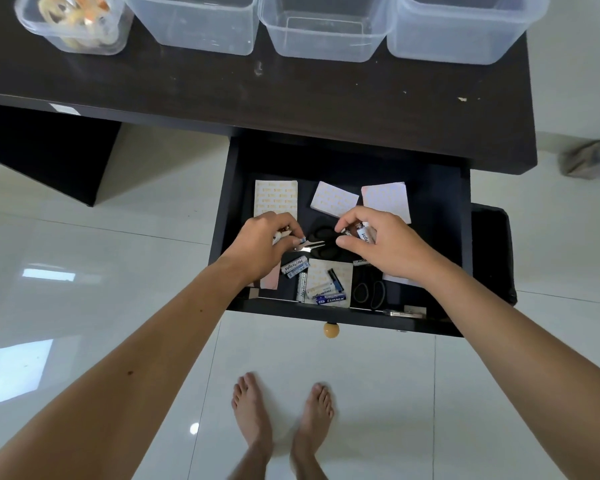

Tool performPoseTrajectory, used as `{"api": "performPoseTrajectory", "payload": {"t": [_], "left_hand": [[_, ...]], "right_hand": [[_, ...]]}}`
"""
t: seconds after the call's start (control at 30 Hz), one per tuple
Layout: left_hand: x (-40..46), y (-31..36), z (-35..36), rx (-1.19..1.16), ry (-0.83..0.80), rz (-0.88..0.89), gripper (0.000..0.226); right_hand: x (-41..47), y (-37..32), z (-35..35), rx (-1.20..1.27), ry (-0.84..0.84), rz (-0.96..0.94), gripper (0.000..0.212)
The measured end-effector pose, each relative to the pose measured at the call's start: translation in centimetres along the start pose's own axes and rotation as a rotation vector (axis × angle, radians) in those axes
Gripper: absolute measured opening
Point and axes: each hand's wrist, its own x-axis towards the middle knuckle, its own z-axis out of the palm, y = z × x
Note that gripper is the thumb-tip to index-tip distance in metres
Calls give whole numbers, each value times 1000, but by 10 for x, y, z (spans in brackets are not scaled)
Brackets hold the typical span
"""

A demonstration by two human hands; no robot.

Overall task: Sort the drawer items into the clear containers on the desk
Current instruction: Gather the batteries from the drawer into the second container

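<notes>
Dark desk (291, 95), open drawer (430, 188), both hands apparently holding batteries (364, 233).

Dark desk (291, 95): four clear containers along back edge; leftmost (73, 22) holds rubber bands, other three (194, 26) (326, 29) (461, 29) bare. Open drawer (440, 188) below: note pads (275, 197) (333, 199) (387, 200), scissors (321, 242), loose batteries (295, 265) (329, 298), black bands (369, 292). White tile floor (84, 258): bare feet (281, 417).

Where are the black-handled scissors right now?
In the head view, the scissors lie mid-drawer between the left hand and right hand, just above the loose batteries.
</notes>
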Motion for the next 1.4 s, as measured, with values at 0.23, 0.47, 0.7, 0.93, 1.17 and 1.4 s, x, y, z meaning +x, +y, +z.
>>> {"api": "performPoseTrajectory", "payload": {"t": [0.23, 0.47, 0.7, 0.93, 1.17, 1.4], "left_hand": [[5, 1, 1, 129, -18, -43, 22], [9, 3, 1, 133, -38, -84, 29], [4, 7, 1, 8, 18, 49, 12], [2, 10, 1, 6, -33, 81, 12], [-5, 13, -3, -127, -85, 137, 31], [-5, 11, -1, -25, -139, 103, 9]], "right_hand": [[-12, 14, -11, 34, -14, 74, 15], [-11, 29, -15, -96, -27, 67, 21], [-5, 37, -7, -265, -72, 43, 28], [-8, 40, -7, -245, -15, -2, 13], [-14, 26, -10, -124, -51, -15, 22], [-11, 14, 0, -59, -85, -5, 22]]}}
